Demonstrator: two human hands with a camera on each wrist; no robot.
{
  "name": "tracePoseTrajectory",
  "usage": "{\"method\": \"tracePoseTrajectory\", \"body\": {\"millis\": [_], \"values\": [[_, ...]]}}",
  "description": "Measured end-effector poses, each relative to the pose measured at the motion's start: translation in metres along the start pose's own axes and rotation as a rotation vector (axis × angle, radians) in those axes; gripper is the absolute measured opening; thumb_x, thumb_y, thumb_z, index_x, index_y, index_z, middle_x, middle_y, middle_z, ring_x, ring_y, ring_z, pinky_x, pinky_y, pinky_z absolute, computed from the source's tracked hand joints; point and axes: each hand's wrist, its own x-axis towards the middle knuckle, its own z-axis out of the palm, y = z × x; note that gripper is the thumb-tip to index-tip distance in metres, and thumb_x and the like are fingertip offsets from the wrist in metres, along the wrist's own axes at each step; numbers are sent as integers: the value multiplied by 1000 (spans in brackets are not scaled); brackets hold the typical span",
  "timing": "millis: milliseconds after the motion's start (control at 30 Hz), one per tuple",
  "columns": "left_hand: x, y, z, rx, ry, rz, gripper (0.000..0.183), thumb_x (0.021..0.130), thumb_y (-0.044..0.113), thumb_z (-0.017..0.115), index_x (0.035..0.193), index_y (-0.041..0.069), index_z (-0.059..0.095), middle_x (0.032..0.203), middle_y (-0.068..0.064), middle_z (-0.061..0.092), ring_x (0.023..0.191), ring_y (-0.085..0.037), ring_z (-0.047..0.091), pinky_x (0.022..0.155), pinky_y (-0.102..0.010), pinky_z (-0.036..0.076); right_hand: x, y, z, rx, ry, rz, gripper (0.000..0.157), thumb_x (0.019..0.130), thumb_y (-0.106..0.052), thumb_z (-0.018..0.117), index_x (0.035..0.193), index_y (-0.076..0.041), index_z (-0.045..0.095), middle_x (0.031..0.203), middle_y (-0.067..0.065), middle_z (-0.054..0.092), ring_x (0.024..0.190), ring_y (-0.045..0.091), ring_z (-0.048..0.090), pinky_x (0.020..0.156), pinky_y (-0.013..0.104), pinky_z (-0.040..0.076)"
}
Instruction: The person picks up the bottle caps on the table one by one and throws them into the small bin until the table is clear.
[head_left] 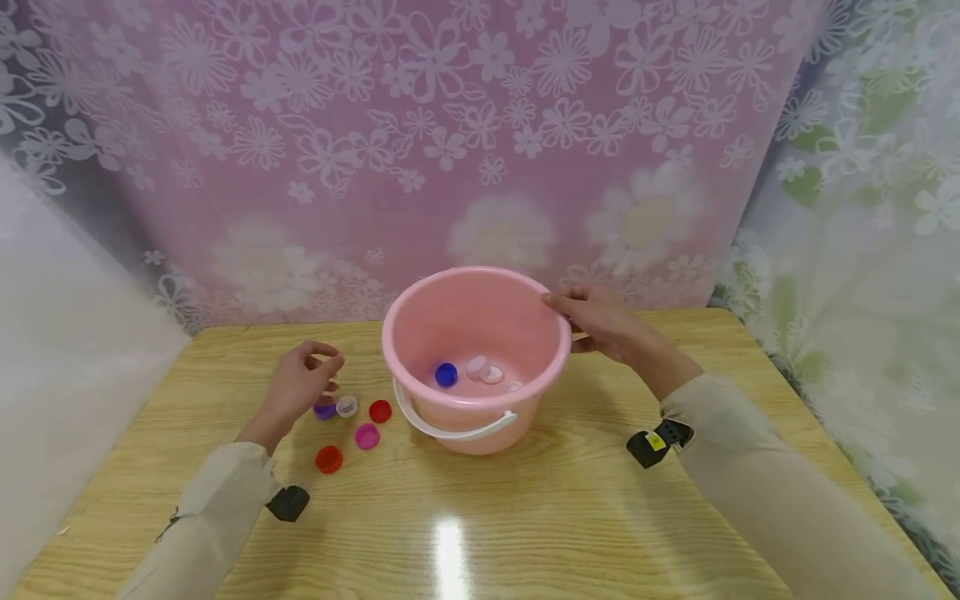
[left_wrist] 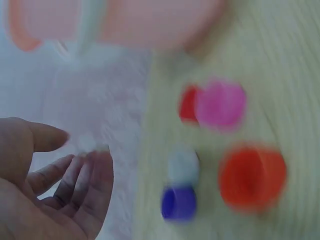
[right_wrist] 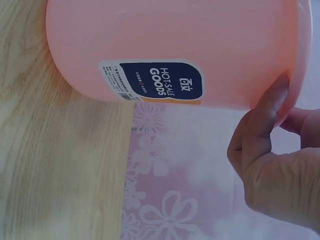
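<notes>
A pink bucket stands upright on the table, its white handle hanging down at the front. My right hand pinches the bucket's right rim, thumb on one side and fingers on the other, as the right wrist view also shows. Inside lie a blue bottle cap and several pale caps. My left hand hovers left of the bucket with loosely bent fingers and nothing in them. Close by it are a purple cap, a white cap, a red cap, a magenta cap and an orange-red cap.
The wooden table ends at the back against a pink flowered curtain. Another flowered cloth hangs along the right side. The bucket's side carries a dark label. The left wrist view is blurred.
</notes>
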Motion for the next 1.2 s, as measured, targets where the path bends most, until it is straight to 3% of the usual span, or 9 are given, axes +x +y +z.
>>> {"method": "tracePoseTrajectory", "body": {"millis": [133,233,400,600,933,1200], "values": [[-1,-22,-10,240,32,51,43,93,21,60,126,-5,50,103,-23,56,84,-32,62,67,-40,57,1,3,-1,47,-15,-17,47,100,-38,50,128,0,50,105,15,57,83,19,63,68,31,58],[1,-35,-15,386,10,104,45,90,21,65,124,-6,53,110,-27,56,93,-37,60,73,-45,54,1,6,-5,84,-49,-25,49,99,-40,51,127,0,51,104,13,57,87,19,63,71,32,58],[0,-49,-14,488,-59,134,50,87,22,68,127,-5,53,122,-32,48,103,-44,56,82,-53,51,-1,6,-11,124,-105,-7,43,98,-26,54,129,3,50,108,12,56,92,21,62,79,36,57],[-3,-51,-9,655,-60,213,49,83,18,70,123,-6,56,121,-30,48,98,-43,57,86,-55,48,-3,6,-13,148,-134,-17,44,99,-21,54,135,4,46,116,18,56,97,23,63,80,37,56],[4,-57,-1,699,-66,297,43,78,11,69,117,-4,60,111,-23,56,99,-43,57,86,-56,49,-5,8,-14,164,-147,-44,45,99,-23,55,136,2,47,124,23,53,105,31,61,81,40,55],[6,-58,0,720,-37,321,16,79,6,69,95,0,69,93,-15,61,88,-36,61,82,-52,50,-5,10,-12,191,-126,-32,41,99,-21,54,133,1,50,121,20,55,102,29,62,82,41,55]]}}
